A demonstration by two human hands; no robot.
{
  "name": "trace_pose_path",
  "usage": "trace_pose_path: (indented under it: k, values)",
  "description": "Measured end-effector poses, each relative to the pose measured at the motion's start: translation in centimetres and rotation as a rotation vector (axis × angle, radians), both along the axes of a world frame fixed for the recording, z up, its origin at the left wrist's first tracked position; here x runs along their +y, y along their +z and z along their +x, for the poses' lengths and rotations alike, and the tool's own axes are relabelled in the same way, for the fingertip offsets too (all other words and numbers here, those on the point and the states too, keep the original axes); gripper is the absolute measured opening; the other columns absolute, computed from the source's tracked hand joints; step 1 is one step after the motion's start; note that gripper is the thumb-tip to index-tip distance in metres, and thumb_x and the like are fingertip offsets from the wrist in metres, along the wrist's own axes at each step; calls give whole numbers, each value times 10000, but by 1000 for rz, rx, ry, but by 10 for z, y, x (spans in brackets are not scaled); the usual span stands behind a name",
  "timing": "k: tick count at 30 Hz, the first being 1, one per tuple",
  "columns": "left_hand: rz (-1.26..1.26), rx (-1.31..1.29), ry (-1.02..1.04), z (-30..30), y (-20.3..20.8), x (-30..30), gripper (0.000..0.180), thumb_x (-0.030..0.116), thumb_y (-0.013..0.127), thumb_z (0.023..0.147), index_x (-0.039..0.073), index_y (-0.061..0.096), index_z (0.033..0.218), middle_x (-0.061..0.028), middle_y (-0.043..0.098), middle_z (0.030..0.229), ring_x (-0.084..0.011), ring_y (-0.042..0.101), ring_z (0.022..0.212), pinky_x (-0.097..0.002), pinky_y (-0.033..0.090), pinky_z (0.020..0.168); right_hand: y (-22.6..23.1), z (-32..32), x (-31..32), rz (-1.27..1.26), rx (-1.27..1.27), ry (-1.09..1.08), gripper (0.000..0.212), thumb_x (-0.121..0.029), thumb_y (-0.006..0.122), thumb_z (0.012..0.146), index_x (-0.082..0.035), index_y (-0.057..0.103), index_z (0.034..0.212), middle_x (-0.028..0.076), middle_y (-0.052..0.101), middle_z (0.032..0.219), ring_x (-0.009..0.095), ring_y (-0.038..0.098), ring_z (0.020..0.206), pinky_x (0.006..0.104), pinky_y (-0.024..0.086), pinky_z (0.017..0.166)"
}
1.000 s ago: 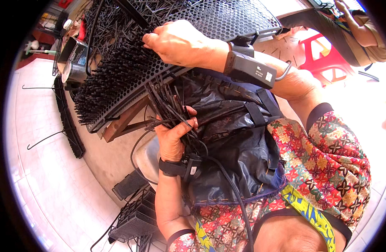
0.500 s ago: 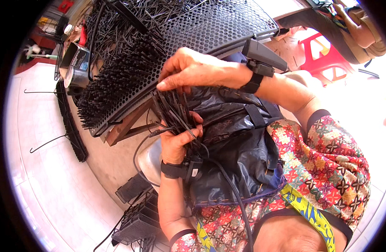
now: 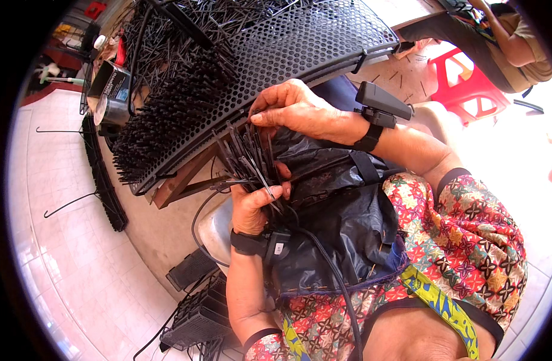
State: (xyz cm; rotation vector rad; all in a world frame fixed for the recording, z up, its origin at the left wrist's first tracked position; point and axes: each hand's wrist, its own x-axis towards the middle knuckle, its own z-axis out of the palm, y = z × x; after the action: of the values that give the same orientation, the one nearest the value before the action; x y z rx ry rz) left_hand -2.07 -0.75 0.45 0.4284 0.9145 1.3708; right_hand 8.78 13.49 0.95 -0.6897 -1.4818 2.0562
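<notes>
Black strips [image 3: 249, 161] jut from the left hand [image 3: 250, 206] — toward the right hand [image 3: 295, 109].

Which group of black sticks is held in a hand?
The bundle in the left hand; the dense cluster stands on the perforated panel, and the loose pile lies beyond.

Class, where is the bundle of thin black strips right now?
In the head view, the bundle is just left of centre, gripped by the left hand, below the perforated black panel and the right hand.
</notes>
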Motion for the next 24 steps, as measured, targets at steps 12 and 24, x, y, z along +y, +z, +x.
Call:
trace_pose_path:
  k: [12, 24]
  values:
    - [24, 30, -79, -5, 1, 2, 473, 111, 643, 518, -28, 502, 948, -128, 558, 755, -185, 534, 563, -266, 437, 503, 7, 4, -2, -36, 53, -55, 132, -16, 583, 766, 46, 581, 882, 86, 612, 734, 125, 592, 604, 226, 500, 544]
    - [18, 42, -35, -4, 3, 1, 456, 81, 629, 531, -27, 504, 957, -136, 554, 772, -183, 533, 568, -273, 444, 507, 16, 4, 22, 85, 110, -326, 111, -11, 564, 779, 52, 574, 870, 122, 612, 715, 153, 589, 551, 234, 495, 492]
